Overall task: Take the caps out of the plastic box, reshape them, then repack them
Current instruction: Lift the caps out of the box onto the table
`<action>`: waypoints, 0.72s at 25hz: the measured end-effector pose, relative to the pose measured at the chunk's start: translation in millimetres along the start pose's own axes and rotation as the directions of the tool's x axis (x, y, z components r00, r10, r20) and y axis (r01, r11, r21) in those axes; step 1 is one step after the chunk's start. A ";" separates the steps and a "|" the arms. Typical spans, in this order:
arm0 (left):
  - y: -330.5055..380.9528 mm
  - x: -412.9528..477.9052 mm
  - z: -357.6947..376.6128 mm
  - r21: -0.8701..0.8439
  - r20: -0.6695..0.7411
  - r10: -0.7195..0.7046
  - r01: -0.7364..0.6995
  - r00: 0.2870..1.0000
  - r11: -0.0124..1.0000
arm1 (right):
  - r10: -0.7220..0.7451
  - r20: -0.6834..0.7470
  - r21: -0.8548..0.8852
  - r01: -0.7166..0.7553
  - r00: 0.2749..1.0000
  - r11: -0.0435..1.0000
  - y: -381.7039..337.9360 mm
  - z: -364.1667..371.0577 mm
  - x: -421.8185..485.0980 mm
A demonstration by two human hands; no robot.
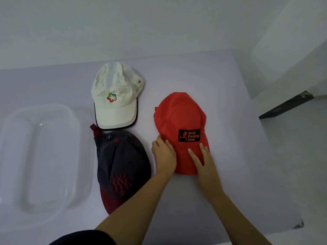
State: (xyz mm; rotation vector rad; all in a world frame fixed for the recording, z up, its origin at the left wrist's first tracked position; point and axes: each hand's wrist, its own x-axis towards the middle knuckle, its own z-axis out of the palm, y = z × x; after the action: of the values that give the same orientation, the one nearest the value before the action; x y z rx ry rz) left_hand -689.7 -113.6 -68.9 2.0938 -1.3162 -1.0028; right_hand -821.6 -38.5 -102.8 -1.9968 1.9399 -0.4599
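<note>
A pale lilac counter (238, 174) is seen against white walls. All three caps are laid outside the clear plastic box (35, 156), which is set at 9 o'clock: the white cap (113, 96) at 12 o'clock, the dark cap (122, 165) at 7 o'clock, the red cap (180, 121) at 3 o'clock. The red cap's brim is pressed by the flat right hand (203, 161), and its 9 o'clock edge is touched by the left hand (163, 154), fingers loosely bent, nothing gripped.

Matt cloth caps (180, 121); glossy clear plastic box (40, 156).
</note>
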 end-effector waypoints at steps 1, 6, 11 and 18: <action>-2.6 -8.6 1.0 0.009 0.004 0.003 -0.003 1.000 1.000 | -0.004 -0.010 -0.007 0.004 1.000 1.000 2.9 3.8 -12.3; -13.2 -44.9 4.8 0.035 0.132 0.082 -0.087 0.988 0.996 | -0.038 0.039 0.071 0.035 0.998 0.997 13.7 4.6 -44.8; -6.7 -49.6 -20.2 0.022 0.264 0.177 -0.190 0.948 0.982 | 0.018 0.200 0.228 -0.064 0.980 0.971 8.8 -22.6 -35.3; -61.8 -86.1 -126.4 0.127 0.011 0.541 -0.538 0.841 0.834 | -0.191 0.226 0.225 0.140 0.955 0.964 -81.0 -23.2 -48.5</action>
State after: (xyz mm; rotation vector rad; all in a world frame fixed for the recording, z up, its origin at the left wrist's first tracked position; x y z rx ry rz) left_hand -579.7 -8.4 -5.2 1.6433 -1.8549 -0.6524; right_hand -760.5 12.2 -46.7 -1.9843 1.5192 -0.4132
